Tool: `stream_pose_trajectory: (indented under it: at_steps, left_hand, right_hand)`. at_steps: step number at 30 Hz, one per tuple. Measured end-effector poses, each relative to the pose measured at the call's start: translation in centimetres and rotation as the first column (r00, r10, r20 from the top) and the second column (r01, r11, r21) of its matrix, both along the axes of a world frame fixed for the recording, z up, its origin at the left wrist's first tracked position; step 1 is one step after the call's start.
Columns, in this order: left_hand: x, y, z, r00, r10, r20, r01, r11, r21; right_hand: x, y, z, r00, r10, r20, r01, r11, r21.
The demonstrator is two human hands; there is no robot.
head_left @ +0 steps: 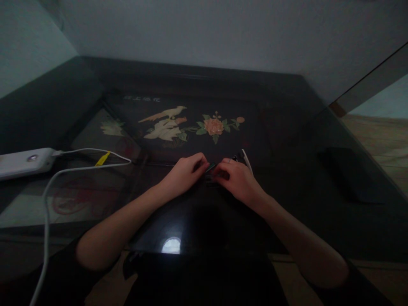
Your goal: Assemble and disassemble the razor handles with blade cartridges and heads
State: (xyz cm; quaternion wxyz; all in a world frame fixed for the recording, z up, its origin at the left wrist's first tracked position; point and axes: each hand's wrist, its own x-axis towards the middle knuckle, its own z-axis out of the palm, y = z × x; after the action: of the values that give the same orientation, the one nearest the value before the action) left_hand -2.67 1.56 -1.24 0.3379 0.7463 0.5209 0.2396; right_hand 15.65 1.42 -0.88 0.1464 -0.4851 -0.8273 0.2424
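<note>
Head view: your left hand [191, 169] is pinched narrow and seems to hold a small dark thing [211, 166]; your right hand [237, 176] is curled with its fingertips right by it, but you cannot tell if they grip it or only touch; the small dark thing lies at three o'clock from your left hand and ten o'clock from your right hand, in the gap between them, over the shiny black table [197, 229]; its long way looks to run from eight o'clock to two o'clock; neither hand is clearly nearer; your fingers hide its ends, and the dim light makes its shape hard to make out; a pale-edged thing [247, 160] pokes out at one o'clock from your right hand, which covers the rest.
</note>
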Motion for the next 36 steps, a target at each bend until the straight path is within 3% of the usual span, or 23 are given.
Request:
stream_pose_trajectory:
  at_steps: [11,21,25,30,32,36]
  left_hand:
    - [0.0,0.0,0.1,1.0,-0.017,0.001,0.017,1.0,-0.016]
    - [0.0,-0.1,0.5,0.998,-0.017,0.065,0.019,0.999,-0.036]
    - [0.0,-0.1,0.7,0.988,0.004,0.152,0.002,0.999,-0.038]
    - [0.2,-0.2,1.2,0.92,0.019,0.392,0.057,0.982,-0.181]
    - [0.5,-0.5,1.4,0.867,0.026,0.498,0.116,0.961,-0.253]
    - [0.9,-1.4,1.8,0.785,0.07,0.615,0.195,0.915,-0.353]
  right_hand:
    - [0.1,-0.1,0.1,1.0,-0.001,-0.017,0.001,1.0,0.001]
    - [0.6,0.3,0.8,0.983,0.008,-0.182,-0.005,1.0,0.016]
    - [1.7,0.3,1.4,0.963,0.017,-0.268,-0.028,0.999,-0.037]
    - [3.3,-0.5,1.6,0.85,-0.03,-0.526,-0.074,0.982,-0.175]
    - [3.3,-1.0,1.4,0.778,-0.053,-0.626,-0.09,0.977,-0.194]
    - [2.4,-2.0,1.0,0.705,-0.092,-0.704,-0.062,0.98,-0.19]
